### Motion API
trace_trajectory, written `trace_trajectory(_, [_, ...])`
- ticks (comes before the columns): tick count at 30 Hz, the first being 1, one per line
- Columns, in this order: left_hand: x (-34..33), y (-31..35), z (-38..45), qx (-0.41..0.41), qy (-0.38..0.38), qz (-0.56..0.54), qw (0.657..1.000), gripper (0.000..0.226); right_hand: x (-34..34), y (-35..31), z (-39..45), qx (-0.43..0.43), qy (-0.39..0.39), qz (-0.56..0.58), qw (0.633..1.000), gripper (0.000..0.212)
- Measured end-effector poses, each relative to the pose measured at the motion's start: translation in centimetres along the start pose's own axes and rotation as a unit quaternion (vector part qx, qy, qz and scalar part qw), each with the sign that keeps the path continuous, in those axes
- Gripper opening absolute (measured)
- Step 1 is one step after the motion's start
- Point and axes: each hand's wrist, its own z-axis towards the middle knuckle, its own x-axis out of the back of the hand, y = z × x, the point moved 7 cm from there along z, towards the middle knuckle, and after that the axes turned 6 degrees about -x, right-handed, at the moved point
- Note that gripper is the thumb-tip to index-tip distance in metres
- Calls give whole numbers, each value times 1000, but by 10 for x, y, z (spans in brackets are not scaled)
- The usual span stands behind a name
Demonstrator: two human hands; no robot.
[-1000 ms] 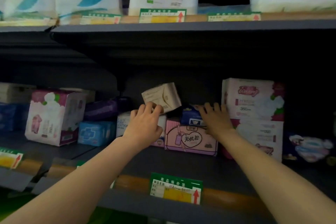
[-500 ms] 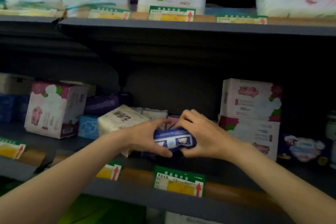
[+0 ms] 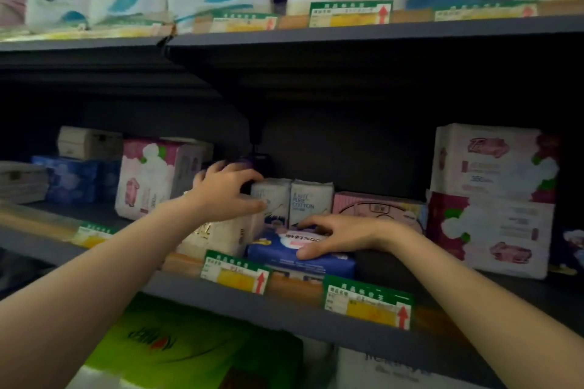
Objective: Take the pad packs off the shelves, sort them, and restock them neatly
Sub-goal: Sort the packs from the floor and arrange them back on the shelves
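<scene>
On the middle shelf (image 3: 284, 309), near its front edge, lies a dark blue pad pack (image 3: 300, 254). The person's right hand (image 3: 339, 235) rests on top of it, fingers curled over the top and thumb pressed on the front side, so it holds the pack. The left hand (image 3: 227, 193) reaches farther back, fingers bent over a white Pure Cotton pack (image 3: 271, 200) that stands upright beside its twin (image 3: 311, 202). These packs look light and squishy (soft plastic wrap, likely a bit slippery). A flat pack is best held across its wide sides, not by a corner, and squeezed gently.
</scene>
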Motion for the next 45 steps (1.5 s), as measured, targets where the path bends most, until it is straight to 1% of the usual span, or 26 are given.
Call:
trace_trajectory(2, [-18,-27,-3,93,-84,-30,992,77,-1,-6,2,-12,-31,-21,999,72])
trace_trajectory(5, [-31,-49,-7,163,-80,-78,980,93,-2,-5,3,-37,-56,-14,998,72])
trace_trajectory(7, [-40,-60,-13,197,-76,-166,963,113,-1,-5,5,-44,-34,-9,998,67])
trace_trajectory(8, [-41,-62,-16,203,-65,-199,957,113,2,-5,6,-46,-9,-4,999,65])
trace_trajectory(10, [-37,-66,-21,198,8,-232,952,95,11,-7,6,-47,69,-6,996,67])
trace_trajectory(11, [-31,-68,-25,200,69,-240,947,86,19,-11,4,-46,129,-12,991,70])
trace_trajectory(12, [-20,-66,-32,203,147,-255,934,80,30,-16,-1,-40,206,-14,978,74])
trace_trajectory(13, [-8,-65,-40,208,233,-291,904,76,41,-24,-9,-31,287,-3,957,77])
trace_trajectory(14, [3,-65,-52,218,310,-338,861,73,51,-32,-17,-17,357,30,933,80])
trace_trajectory(15, [11,-66,-65,229,372,-387,812,71,57,-40,-25,3,409,85,909,81])
trace_trajectory(16, [20,-67,-77,228,421,-423,769,69,63,-49,-31,26,438,151,886,80])
trace_trajectory(17, [26,-71,-94,222,454,-447,739,67,62,-61,-34,47,445,215,868,79])
trace_trajectory(18, [32,-74,-107,209,471,-453,728,65,58,-73,-38,66,441,271,853,78])
trace_trajectory(19, [36,-78,-122,196,478,-444,732,63,50,-88,-40,83,427,310,845,77])
trace_trajectory(20, [36,-83,-139,189,475,-422,749,61,36,-104,-41,96,409,330,846,76])
trace_trajectory(22, [29,-94,-171,174,460,-382,782,59,-1,-136,-43,101,390,303,863,72])
trace_trajectory(23, [19,-100,-189,171,451,-375,792,59,-23,-147,-43,99,382,283,874,70])
trace_trajectory(26, [-20,-122,-246,220,415,-353,809,59,-93,-169,-32,86,325,299,893,61])
trace_trajectory(28, [-48,-143,-282,260,381,-340,820,58,-142,-177,-16,64,259,330,906,59])
trace_trajectory(30, [-76,-166,-315,290,327,-348,830,57,-190,-186,-2,43,194,340,919,59])
trace_trajectory(32, [-109,-187,-348,335,255,-386,821,65,-235,-197,9,31,148,336,930,60])
trace_trajectory(34, [-144,-196,-386,401,194,-436,782,71,-283,-207,20,11,80,355,931,58])
trace_trajectory(36, [-173,-200,-424,462,162,-437,755,67,-333,-210,27,-24,-3,406,914,51])
trace_trajectory(39, [-204,-202,-467,513,124,-424,736,60,-402,-203,31,-73,-94,464,878,71])
trace_trajectory(42, [-223,-205,-494,527,84,-416,736,60,-457,-197,21,-120,-180,530,820,61])
trace_trajectory(45, [-229,-219,-507,520,72,-415,744,64,-483,-198,17,-162,-237,575,766,58])
